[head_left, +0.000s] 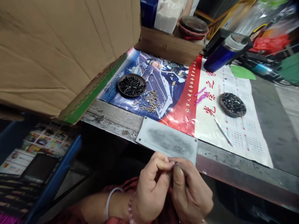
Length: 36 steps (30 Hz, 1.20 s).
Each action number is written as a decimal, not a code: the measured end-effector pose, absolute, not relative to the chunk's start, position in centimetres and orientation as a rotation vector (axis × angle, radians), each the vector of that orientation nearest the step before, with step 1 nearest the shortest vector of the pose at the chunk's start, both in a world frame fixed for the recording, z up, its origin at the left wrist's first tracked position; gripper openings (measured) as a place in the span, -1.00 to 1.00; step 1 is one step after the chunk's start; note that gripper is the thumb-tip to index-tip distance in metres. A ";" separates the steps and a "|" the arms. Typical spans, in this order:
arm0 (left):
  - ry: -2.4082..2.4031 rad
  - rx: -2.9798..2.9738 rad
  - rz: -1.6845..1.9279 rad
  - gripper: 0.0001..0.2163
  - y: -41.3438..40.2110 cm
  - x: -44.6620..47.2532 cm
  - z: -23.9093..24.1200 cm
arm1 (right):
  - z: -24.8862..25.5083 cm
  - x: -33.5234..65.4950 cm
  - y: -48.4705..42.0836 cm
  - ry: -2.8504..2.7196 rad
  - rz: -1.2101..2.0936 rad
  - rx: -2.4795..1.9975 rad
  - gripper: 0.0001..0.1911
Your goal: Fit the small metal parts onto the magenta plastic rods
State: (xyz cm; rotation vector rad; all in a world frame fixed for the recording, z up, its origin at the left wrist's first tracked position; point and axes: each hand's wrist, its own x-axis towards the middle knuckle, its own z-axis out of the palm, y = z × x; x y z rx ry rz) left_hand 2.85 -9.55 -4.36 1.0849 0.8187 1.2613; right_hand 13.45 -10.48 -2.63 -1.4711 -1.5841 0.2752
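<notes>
Both hands meet just below the table's near edge, fingertips pressed together on a tiny dark piece that is too small to identify. The left hand curls in from the left, thumb and forefinger pinched at the top, the wrist bent and wearing a pale bangle and a string of beads. The right hand comes up from below with its thumb raised to the same spot, the other fingers folded into the palm.

Just beyond the fingertips a smudged grey sheet lies at the edge of the metal table. Further out, on a printed poster calendar, sit a round dish of small dark parts and, beside it, a loose heap of little silvery rings. A second dish of dark parts stands well to the right, with a thin metal tool near it and pink sticks between the dishes. A cardboard box looms over the left side.
</notes>
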 end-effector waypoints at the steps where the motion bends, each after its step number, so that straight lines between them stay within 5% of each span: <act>1: 0.820 1.092 1.253 -0.84 -9.5 2.8 -4.4 | -2.8 13.4 -10.4 -1.591 0.261 -1.448 -0.82; 11: 0.845 1.122 1.209 -0.86 -9.7 2.6 -3.6 | -4.5 13.8 -9.6 -1.553 0.036 -1.367 -0.80; 16: 0.853 1.084 1.188 -0.86 -9.6 2.6 -3.7 | -3.5 14.2 -9.2 -1.545 0.478 -1.349 -0.65; 22: 0.861 1.088 1.232 -0.85 -9.6 2.6 -3.8 | -3.6 14.4 -9.1 -1.604 0.240 -1.281 -0.83; 24: 0.861 1.091 1.206 -0.85 -9.7 2.6 -3.8 | -3.7 14.5 -9.1 -1.625 0.260 -1.293 -0.71; 29: 0.865 1.049 1.206 -0.85 -9.6 2.5 -3.6 | -2.9 14.6 -9.0 -1.425 0.890 -1.271 -0.40; 34: 0.900 1.085 1.181 -0.86 -9.5 1.9 -3.6 | -2.5 14.1 -9.0 -1.542 0.441 -1.303 -0.83; 36: 0.920 1.093 1.158 -0.87 -9.5 1.7 -3.9 | -2.5 14.0 -8.8 -1.590 0.425 -1.320 -0.70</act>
